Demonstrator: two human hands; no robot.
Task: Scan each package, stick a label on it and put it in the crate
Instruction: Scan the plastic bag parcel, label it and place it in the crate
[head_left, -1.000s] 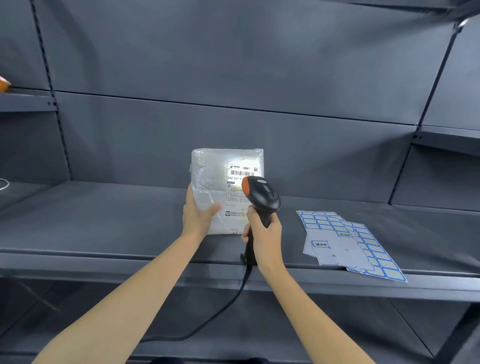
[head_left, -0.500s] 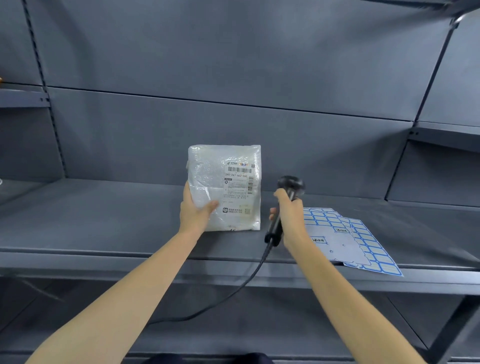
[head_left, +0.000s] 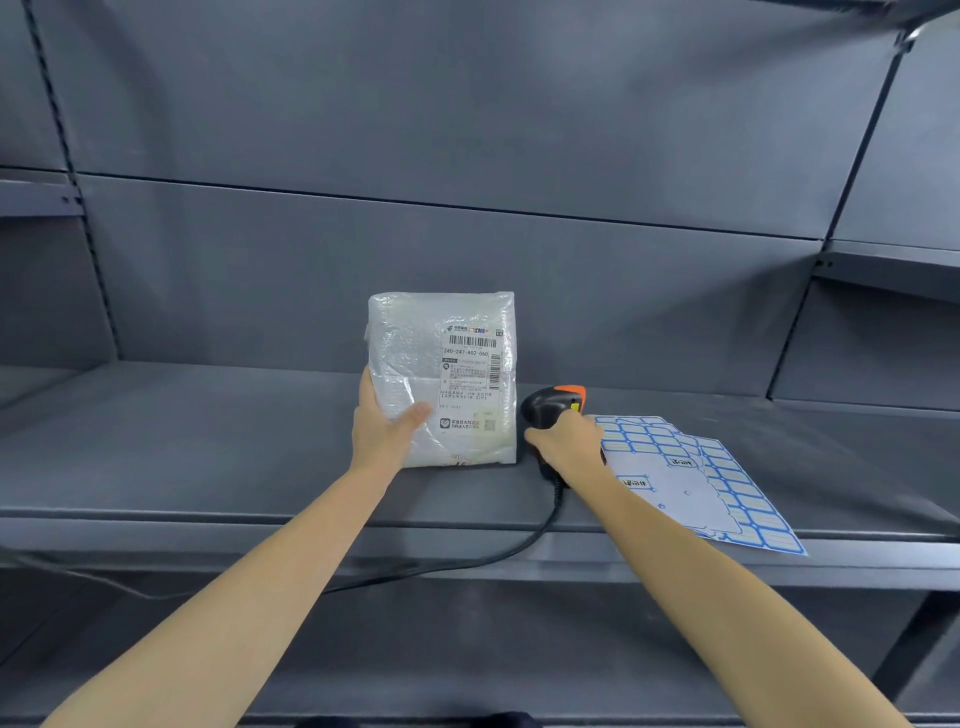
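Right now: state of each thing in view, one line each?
Package: upright on the shelf, printed label facing the camera, gripped by the left hand.
Scanner: low at the shelf, right of the package, held by the right hand; cable trails off the front edge.
Label sheets: flat on the shelf, overlapping, several labels gone.

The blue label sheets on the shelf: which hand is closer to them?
Right. The right hand, gripping the scanner, sits at the left edge of the label sheets. The left hand holds the package, farther left.
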